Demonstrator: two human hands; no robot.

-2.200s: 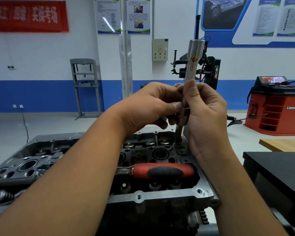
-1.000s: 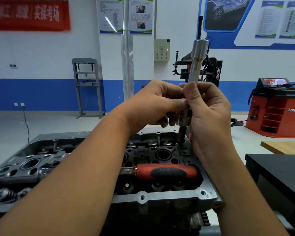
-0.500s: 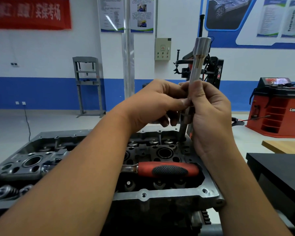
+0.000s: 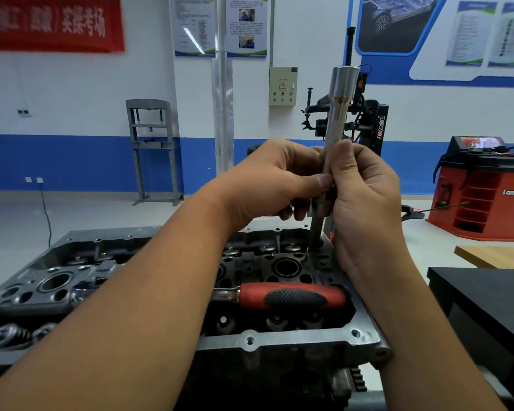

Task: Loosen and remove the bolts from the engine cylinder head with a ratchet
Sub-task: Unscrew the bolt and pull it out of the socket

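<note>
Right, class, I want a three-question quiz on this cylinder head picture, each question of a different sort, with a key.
1. True or false: the red-and-black-handled ratchet is held in the right hand.
2. Multiple choice: the long silver steel socket extension stands A) roughly upright, B) flat on the head, C) on the floor.
3. Fill in: both the right hand and the left hand grip the ____.

Key
1. False: the ratchet lies across the grey cast-metal cylinder head, untouched.
2. A, with its lower end at a bolt hole near the far right corner.
3. Extension.
</note>
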